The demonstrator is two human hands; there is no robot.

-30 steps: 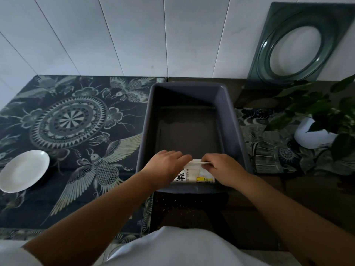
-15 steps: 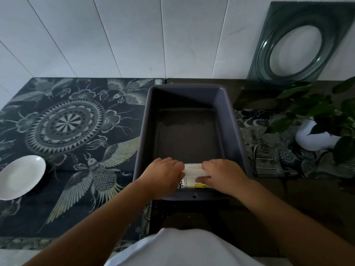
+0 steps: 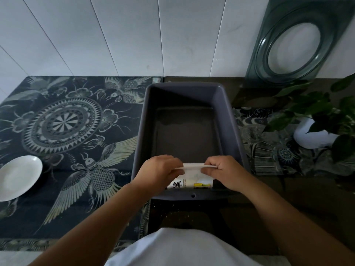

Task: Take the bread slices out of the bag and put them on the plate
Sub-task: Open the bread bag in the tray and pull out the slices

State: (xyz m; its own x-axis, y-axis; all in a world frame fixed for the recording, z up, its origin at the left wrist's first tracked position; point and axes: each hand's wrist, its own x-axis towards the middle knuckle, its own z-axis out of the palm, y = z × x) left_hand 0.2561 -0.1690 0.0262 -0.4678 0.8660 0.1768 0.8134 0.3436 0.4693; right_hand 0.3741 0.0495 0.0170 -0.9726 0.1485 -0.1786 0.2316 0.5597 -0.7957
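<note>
A white bread bag (image 3: 193, 178) with black and yellow print lies at the near end of a deep grey bin (image 3: 228, 120). My left hand (image 3: 157, 172) pinches the bag's top edge on the left. My right hand (image 3: 224, 172) pinches the same edge on the right. The edge is stretched flat between the two hands. No bread slices show; the bag's contents are hidden. A white plate (image 3: 17, 177) rests far to the left on the patterned cloth, apart from both hands.
The grey bin stands on a dark table. A dark cloth with bird and mandala patterns (image 3: 63, 125) covers the left side. A potted plant in a white pot (image 3: 317, 135) is at the right. A green glass dish (image 3: 299, 43) leans on the white wall.
Both hands stayed on the bag's top edge and moved slightly apart, stretching the edge into a flat strip. The bag remains in the bin's near end.
</note>
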